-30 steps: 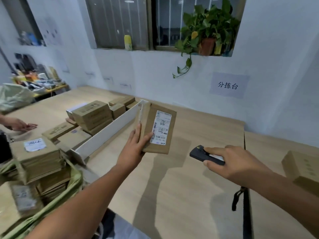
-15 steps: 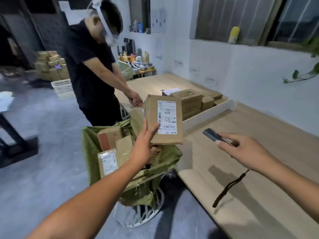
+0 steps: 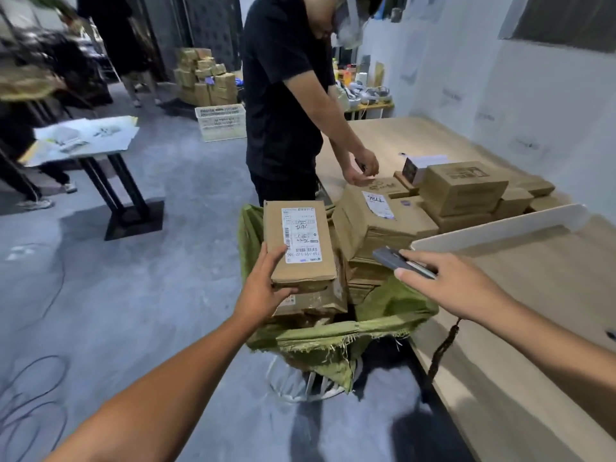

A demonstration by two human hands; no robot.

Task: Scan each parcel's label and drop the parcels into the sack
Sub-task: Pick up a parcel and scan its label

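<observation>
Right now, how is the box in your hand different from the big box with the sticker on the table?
The held parcel is slim and up in the air over the green sack, gripped by the left hand. The table box is bulkier and rests on a pile. The held parcel's label is printed with a barcode; the table box's looks handwritten. Both are brown cardboard.

Your left hand [image 3: 263, 288] grips a brown parcel [image 3: 298, 248] by its lower edge, white label [image 3: 301, 235] up, above the open green sack [image 3: 336, 331] of boxes, while your right hand [image 3: 453, 285] holds a dark scanner [image 3: 398, 261] just beside it, near the table [image 3: 520, 378] edge.
</observation>
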